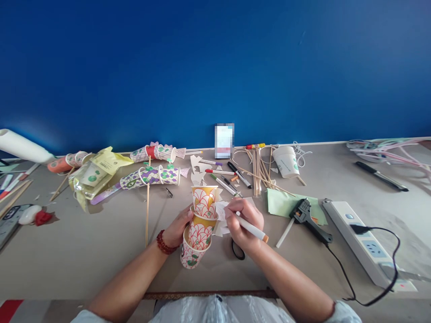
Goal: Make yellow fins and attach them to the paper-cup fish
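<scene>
My left hand (180, 226), with a red bead bracelet at its wrist, is closed around the left side of a chain of joined paper cups (201, 231). The cups carry red scale outlines, partly filled with yellow-orange, and a green print shows on the lowest one. In my right hand (245, 220) is a white marker (252, 229) with an orange end, held like a pen at the right side of the cups. White paper pieces (221, 220) stick out there beside my fingers. The marker's tip is hidden by my fingers.
Decorated cup fish (151, 176) on sticks lie at the back left, near a bagged cup (96, 172). Markers (224, 184), wooden sticks (257, 172), a phone (224, 141) and stacked cups (286, 161) stand behind. A glue gun (308, 220) and power strip (360, 242) are right.
</scene>
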Tool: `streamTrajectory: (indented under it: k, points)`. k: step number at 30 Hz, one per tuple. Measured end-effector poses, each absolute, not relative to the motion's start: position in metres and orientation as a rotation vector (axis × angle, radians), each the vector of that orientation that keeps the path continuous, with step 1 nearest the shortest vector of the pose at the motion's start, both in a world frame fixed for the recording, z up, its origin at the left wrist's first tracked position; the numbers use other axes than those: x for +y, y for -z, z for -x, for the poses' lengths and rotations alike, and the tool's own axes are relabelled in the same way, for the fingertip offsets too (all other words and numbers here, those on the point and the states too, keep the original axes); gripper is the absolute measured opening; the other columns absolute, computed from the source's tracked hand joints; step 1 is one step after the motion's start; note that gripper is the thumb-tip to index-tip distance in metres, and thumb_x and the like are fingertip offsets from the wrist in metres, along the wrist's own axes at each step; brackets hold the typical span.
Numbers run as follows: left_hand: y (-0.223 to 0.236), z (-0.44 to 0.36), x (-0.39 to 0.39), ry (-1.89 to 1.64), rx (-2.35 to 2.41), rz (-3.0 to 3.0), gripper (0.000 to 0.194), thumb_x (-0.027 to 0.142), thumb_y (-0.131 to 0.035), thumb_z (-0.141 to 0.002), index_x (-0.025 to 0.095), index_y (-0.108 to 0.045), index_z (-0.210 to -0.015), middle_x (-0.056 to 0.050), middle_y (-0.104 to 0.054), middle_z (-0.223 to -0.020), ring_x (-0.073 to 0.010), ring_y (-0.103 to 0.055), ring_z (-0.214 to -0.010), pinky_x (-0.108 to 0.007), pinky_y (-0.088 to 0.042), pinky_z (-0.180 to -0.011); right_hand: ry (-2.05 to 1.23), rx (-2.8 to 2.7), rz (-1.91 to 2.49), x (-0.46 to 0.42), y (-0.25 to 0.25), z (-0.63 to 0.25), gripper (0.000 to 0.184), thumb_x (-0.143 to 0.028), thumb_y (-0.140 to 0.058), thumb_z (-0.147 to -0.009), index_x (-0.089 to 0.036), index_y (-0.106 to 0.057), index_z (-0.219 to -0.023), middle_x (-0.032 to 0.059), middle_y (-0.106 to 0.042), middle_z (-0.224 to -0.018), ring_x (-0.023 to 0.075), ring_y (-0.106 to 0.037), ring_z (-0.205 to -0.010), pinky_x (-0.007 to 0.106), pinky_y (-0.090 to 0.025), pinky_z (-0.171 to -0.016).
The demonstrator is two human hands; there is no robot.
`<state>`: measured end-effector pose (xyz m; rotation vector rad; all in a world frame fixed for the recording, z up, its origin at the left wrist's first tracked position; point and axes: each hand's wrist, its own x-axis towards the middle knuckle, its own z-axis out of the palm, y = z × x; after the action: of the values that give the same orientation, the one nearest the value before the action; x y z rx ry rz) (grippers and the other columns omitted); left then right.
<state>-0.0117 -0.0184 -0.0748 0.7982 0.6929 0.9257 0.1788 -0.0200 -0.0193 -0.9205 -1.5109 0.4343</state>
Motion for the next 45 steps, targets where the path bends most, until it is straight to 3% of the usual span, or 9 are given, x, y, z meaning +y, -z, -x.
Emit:
streamTrajectory:
  k: [10, 20, 30, 45]
  points:
    - [0.0761, 0.0128, -0.0186, -0.920, 0.686, -0.810, 0.052, 0.059, -0.065, -0.084, 0.020, -0.070, -0.118, -0.012, -0.073, -0.121, -0.0325, -0.068, -0.109, -0.045, -0.052, -0.096, -0.441, -1.530, 0.903, -0.0201, 0.0186, -0.1790, 0.016, -0.016, -0.055, -0.084, -0.024, -0.050, -0.072, -0.0026, -0.054, -0.059, 0.0143, -0.051, -0.052, 0.028, -0.044, -0.051]
    - [0.0795, 0.0145, -0.0190, -0.935, 0.652, -0.779, 0.041, 0.054, -0.064, -0.087, 0.021, -0.074, -0.110, -0.010, -0.075, -0.117, -0.0295, -0.069, -0.107, -0.042, -0.052, -0.096, -0.408, -1.524, 0.923, -0.0192, 0.0183, -0.1805, 0.017, -0.013, -0.055, -0.085, -0.024, -0.051, -0.072, -0.0041, -0.051, -0.059, 0.0130, -0.049, -0.051, 0.026, -0.041, -0.050]
    - [0.0796, 0.0133, -0.0172, -0.934, 0.661, -0.806, 0.053, 0.057, -0.066, -0.085, 0.017, -0.070, -0.120, -0.013, -0.074, -0.120, -0.0313, -0.068, -0.109, -0.044, -0.051, -0.096, -0.446, -1.527, 0.887, -0.0204, 0.0184, -0.1780, 0.016, -0.015, -0.055, -0.084, -0.024, -0.050, -0.072, -0.0034, -0.053, -0.060, 0.0133, -0.049, -0.052, 0.026, -0.042, -0.051]
    - [0.0797, 0.0132, -0.0171, -0.922, 0.642, -0.822, 0.051, 0.056, -0.065, -0.086, 0.018, -0.069, -0.120, -0.012, -0.074, -0.120, -0.0298, -0.069, -0.108, -0.042, -0.051, -0.096, -0.453, -1.549, 0.857, -0.0207, 0.0200, -0.1778, 0.015, -0.015, -0.054, -0.086, -0.024, -0.050, -0.074, -0.0027, -0.054, -0.061, 0.0135, -0.049, -0.054, 0.027, -0.042, -0.052]
